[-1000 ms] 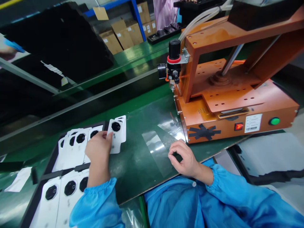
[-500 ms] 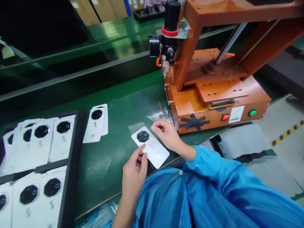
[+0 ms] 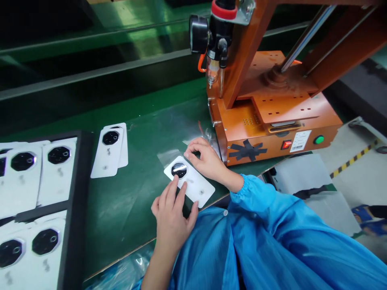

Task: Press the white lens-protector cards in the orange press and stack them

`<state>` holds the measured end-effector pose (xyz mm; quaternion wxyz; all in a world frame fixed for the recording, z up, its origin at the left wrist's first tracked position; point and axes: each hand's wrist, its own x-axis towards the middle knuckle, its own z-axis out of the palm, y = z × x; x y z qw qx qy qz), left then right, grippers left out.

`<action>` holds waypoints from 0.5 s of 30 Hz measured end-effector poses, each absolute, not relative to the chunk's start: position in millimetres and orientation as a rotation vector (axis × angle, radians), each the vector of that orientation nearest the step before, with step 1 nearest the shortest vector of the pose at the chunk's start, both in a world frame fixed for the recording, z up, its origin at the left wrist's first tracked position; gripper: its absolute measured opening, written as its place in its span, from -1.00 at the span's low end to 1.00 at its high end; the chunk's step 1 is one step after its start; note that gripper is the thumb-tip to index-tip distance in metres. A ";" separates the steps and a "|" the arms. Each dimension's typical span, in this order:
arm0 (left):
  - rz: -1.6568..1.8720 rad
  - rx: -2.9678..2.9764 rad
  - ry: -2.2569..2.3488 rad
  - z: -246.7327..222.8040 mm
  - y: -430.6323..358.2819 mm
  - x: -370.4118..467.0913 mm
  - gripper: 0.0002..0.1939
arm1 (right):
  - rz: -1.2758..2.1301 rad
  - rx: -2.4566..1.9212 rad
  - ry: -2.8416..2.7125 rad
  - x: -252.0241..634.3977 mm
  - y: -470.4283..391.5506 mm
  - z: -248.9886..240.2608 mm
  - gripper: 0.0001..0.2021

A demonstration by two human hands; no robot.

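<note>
A white rectangular panel with rounded corners and a black octagonal camera window (image 3: pixel 198 186) lies flat, slantwise.

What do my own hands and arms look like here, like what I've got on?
Both hands, left and right, are bare, no gloves. The right arm wears a loose, shiny blue sleeve gathered at the cuff; the left sleeve is mostly out of view.

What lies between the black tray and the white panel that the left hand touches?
In the head view, two overlapping white panels lie on the green table, nearer the black tray; from them to the touched panel, green table shows.
</note>
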<state>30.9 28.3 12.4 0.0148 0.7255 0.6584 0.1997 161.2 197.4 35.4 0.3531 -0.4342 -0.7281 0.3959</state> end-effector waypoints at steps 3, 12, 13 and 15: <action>0.672 2.259 2.033 10.6 27.7 27.5 -0.42 | 1.017 -1.126 -1.912 161.5 199.0 33.8 -0.89; 0.791 2.255 2.033 6.4 28.2 26.2 -0.44 | 1.031 -1.224 -2.098 152.2 191.7 41.8 -0.90; 0.798 2.259 2.032 6.4 28.5 26.1 -0.43 | 1.030 -1.222 -2.113 151.3 190.2 42.1 -0.90; 0.798 2.266 2.033 6.4 29.1 26.0 -0.42 | 1.031 -1.219 -2.143 149.9 187.5 41.6 -0.90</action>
